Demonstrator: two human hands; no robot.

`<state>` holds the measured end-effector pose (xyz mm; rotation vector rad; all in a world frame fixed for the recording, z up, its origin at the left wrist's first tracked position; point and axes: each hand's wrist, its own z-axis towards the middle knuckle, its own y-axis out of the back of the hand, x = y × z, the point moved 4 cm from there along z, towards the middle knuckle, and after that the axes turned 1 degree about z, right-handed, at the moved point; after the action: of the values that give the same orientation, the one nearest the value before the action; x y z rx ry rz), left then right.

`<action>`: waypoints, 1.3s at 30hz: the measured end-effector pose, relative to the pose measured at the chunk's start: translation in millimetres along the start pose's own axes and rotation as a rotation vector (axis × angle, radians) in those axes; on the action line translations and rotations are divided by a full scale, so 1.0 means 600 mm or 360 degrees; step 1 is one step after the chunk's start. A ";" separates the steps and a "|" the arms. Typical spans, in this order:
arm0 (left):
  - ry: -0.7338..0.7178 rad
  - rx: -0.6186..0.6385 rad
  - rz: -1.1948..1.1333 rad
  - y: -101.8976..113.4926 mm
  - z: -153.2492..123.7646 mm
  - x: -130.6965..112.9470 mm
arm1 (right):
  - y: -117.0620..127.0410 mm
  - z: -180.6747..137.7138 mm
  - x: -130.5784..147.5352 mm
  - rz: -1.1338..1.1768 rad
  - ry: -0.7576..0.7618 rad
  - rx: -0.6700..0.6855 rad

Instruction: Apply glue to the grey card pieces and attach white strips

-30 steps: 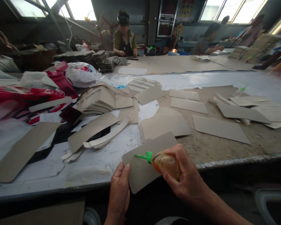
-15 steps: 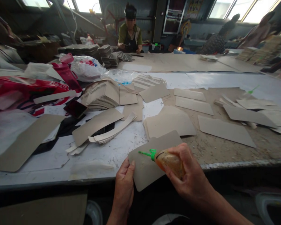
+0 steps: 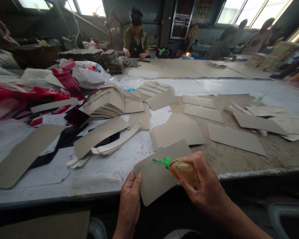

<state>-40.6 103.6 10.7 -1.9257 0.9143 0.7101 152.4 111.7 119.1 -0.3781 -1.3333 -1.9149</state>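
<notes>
- The left hand (image 3: 131,196) is clamped on the card (image 3: 153,186), pinching its left side with the thumb on top.
- The right hand (image 3: 201,181) is wrapped round a bottle (image 3: 184,169), fingers and thumb closed on its squat amber body.
- The card is at the middle of the worktop's (image 3: 133,146) near edge, tilted, its lowest corner reaching past that edge; whether its underside touches the surface cannot be told.
- The bottle lies nearly level over the card, its green nozzle (image 3: 161,161) pointing left; whether the tip touches the card is unclear.
- Just beyond the card, farther from the near edge, sits a stack (image 3: 178,129) of similar cards, partly hidden by it.
- To the right of the stack, a single sheet (image 3: 236,139) lies flat, set back from the near edge.
- Toward the worktop's right edge lies a loose pile (image 3: 260,122) of pieces.
- Left of the stack are curved strips (image 3: 118,142), and behind them a fanned bundle (image 3: 102,103).
- Toward the left edge lies a red bag (image 3: 22,99).
- Beyond the far edge, a co-worker (image 3: 136,44) bends over another surface.
</notes>
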 end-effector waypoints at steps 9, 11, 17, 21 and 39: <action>0.0022 -0.0079 0.0046 0.001 -0.002 -0.004 | 0.021 -0.001 -0.018 -0.0135 -0.0014 -0.0076; 0.0026 -0.0091 0.0055 0.003 -0.001 -0.003 | 0.025 -0.002 -0.022 -0.0161 -0.0024 -0.0100; 0.0043 -0.0137 0.0069 0.011 0.003 0.002 | 0.040 -0.002 -0.037 -0.0207 -0.0036 -0.0142; 0.0086 -0.0187 0.0088 0.014 0.000 0.003 | 0.052 -0.004 -0.049 -0.0236 -0.0067 -0.0171; 0.0167 -0.0277 0.0064 0.013 0.003 0.001 | 0.109 -0.008 -0.108 -0.0465 -0.0151 -0.0373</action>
<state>-46.7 102.3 5.7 -2.1197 0.9852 0.7384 243.9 123.4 121.0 -0.4120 -1.2834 -2.3338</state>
